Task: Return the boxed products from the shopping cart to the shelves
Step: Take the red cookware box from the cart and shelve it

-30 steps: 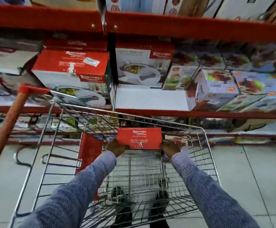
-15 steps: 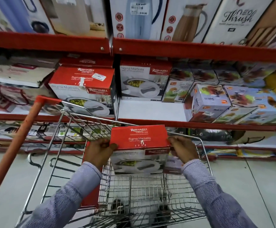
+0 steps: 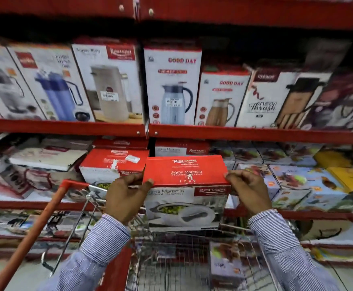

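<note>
Casserole box up between my hands, shelf gap straight ahead.

My left hand (image 3: pixel 127 196) and right hand (image 3: pixel 249 192) clamp the ends of the casserole box (image 3: pixel 187 190), long axis crosswise, above the cart (image 3: pixel 171 259); matching boxes (image 3: pixel 113 164) sit just beyond.

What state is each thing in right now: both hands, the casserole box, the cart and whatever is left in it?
Left hand: gripping the casserole box's left end.
Right hand: gripping its right end.
Casserole box: closed, lifted above the cart, level with the middle shelf.
Shopping cart: parked against the shelves.
Small box: upright inside the cart basket, not yet shelved.
Matching box: closed, on the middle shelf.
</note>
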Motion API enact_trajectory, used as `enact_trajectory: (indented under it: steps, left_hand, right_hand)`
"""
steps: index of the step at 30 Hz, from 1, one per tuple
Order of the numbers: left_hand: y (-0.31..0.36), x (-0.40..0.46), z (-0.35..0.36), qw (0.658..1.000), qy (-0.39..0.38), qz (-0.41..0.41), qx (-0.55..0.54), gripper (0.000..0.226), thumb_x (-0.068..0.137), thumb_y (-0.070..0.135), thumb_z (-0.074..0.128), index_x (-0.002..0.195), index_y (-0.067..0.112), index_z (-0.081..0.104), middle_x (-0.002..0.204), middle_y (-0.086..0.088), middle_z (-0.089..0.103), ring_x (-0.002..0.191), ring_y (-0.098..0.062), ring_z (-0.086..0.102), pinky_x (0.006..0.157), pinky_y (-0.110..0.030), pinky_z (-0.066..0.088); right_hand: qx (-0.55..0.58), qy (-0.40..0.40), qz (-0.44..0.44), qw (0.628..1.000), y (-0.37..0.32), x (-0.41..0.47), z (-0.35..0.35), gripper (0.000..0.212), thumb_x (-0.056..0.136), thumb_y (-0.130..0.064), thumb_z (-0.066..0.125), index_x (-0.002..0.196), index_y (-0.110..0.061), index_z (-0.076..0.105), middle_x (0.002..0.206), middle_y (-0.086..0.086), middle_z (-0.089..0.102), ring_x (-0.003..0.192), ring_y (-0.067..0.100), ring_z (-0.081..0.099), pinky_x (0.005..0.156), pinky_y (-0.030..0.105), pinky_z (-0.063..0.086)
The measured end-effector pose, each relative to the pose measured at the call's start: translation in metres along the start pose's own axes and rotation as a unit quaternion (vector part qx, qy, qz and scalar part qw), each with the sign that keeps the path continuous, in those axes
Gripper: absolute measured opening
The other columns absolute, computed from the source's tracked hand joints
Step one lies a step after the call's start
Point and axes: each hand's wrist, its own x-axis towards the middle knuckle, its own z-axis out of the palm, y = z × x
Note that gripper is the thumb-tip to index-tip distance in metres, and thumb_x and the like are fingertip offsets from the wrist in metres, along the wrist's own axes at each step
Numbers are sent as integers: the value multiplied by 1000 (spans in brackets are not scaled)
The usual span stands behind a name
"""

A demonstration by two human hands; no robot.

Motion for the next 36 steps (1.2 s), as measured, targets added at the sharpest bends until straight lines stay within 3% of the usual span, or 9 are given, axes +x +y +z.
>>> enact_trajectory:
  steps: [3, 7, 11, 14, 17, 21, 26, 31, 36]
  left_hand:
    - [8, 10, 9, 999, 10, 17, 25, 33, 84, 34, 70, 112, 16, 72, 92, 1, 75, 77, -17, 71, 82, -36, 58]
    - [8, 22, 22, 1000, 3, -1, 16, 35, 88, 29, 67, 121, 19, 67, 98, 2, 73, 88, -19, 69, 87, -33, 54]
    - [4, 33, 37, 1000, 1, -23, 2, 41, 90, 20, 64, 131, 18, 61, 117, -4, 73, 106, -23, 68, 92, -29, 48]
    - [-3, 41, 47, 999, -11, -33, 23, 44, 94, 16, 58, 137, 18, 55, 127, -7, 68, 113, -26, 65, 97, -31, 47]
    - [-11, 47, 54, 997, -24, -54, 48, 46, 96, 17, 54, 141, 21, 49, 130, -8, 66, 111, -28, 64, 92, -30, 48]
    - [-17, 50, 60, 995, -38, -58, 67, 41, 94, 16, 55, 135, 16, 53, 122, -10, 69, 94, -25, 62, 86, -28, 47]
    - [-14, 57, 66, 992, -58, -68, 86, 54, 86, 33, 67, 133, 10, 52, 119, -8, 68, 103, -29, 64, 90, -31, 48]
    - [-4, 55, 75, 971, -55, -19, 233, 54, 84, 43, 65, 120, 5, 51, 106, -15, 69, 97, -34, 66, 86, -39, 54]
    - [-2, 59, 82, 928, -78, -24, 363, 87, 87, 56, 54, 145, -1, 24, 117, -18, 66, 111, -37, 61, 97, -47, 49]
  right_hand:
    - [13, -5, -5, 1000, 2, 12, 2, 11, 85, -21, 70, 95, -17, 71, 83, -5, 71, 77, 8, 67, 58, 14, 55]
    - [14, -14, 12, 1000, 18, 30, 12, 20, 87, -17, 67, 107, -16, 70, 95, 2, 73, 91, 21, 69, 84, 41, 59]
    - [5, -25, 38, 999, 37, 47, 28, 24, 89, -12, 62, 113, -14, 68, 103, 7, 72, 99, 26, 68, 93, 50, 54]
    - [-2, -29, 53, 998, 49, 58, 41, 25, 90, -11, 60, 114, -15, 67, 108, 7, 72, 103, 26, 67, 97, 50, 52]
    - [-10, -48, 70, 996, 58, 66, 51, 27, 92, -10, 57, 118, -12, 64, 115, 9, 70, 108, 27, 65, 99, 50, 50]
    - [-39, -75, 81, 993, 66, 71, 57, 31, 93, -11, 53, 123, -14, 62, 123, 8, 68, 112, 27, 63, 100, 49, 49]
    - [-51, -102, 71, 991, 60, 76, 59, 32, 96, -16, 51, 126, -12, 59, 126, 10, 65, 115, 28, 61, 104, 50, 46]
    - [-50, -126, 68, 988, 55, 77, 59, 35, 97, -17, 48, 131, -12, 56, 129, 8, 63, 118, 27, 59, 105, 48, 45]
    - [-46, -179, 63, 981, 54, 76, 55, 41, 97, -20, 49, 138, -21, 50, 125, -1, 62, 116, 22, 59, 105, 46, 45]
